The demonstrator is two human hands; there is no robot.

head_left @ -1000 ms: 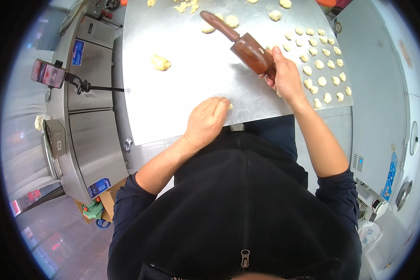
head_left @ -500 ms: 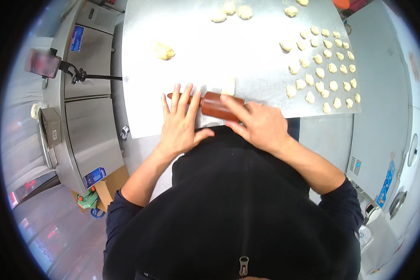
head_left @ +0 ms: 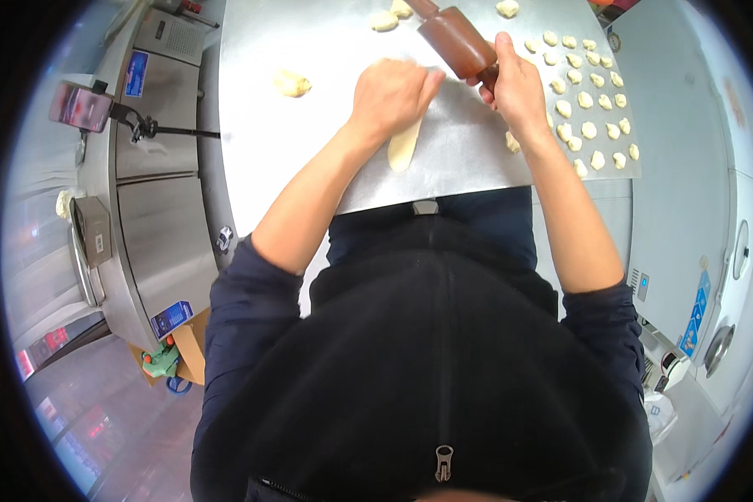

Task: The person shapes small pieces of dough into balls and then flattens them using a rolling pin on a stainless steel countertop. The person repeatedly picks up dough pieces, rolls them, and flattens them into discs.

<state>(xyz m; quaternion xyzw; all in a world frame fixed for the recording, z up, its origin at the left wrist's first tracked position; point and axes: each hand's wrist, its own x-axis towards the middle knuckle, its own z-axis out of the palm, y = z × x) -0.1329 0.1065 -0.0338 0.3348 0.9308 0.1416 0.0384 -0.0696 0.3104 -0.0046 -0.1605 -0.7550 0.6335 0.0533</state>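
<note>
A flattened strip of pale dough [head_left: 403, 146] lies on the steel worktop [head_left: 326, 151]. My left hand [head_left: 389, 96] rests on its far end, fingers curled over it. A brown wooden rolling pin [head_left: 456, 40] lies just beyond the strip. My right hand [head_left: 514, 84] grips the pin's near handle. Several small dough pieces [head_left: 590, 130] sit in rows to the right of that hand.
A lone dough lump [head_left: 292, 83] sits at the left of the worktop, more lumps [head_left: 385, 20] at the far edge. Steel fridge cabinets [head_left: 155, 226] stand on the left with a phone on a mount [head_left: 79, 106]. White appliances [head_left: 719, 276] stand on the right.
The rolling pin went from under both hands near the front edge to farther up the worktop. A rolled-out dough strip now shows, with my left hand on its end.
</note>
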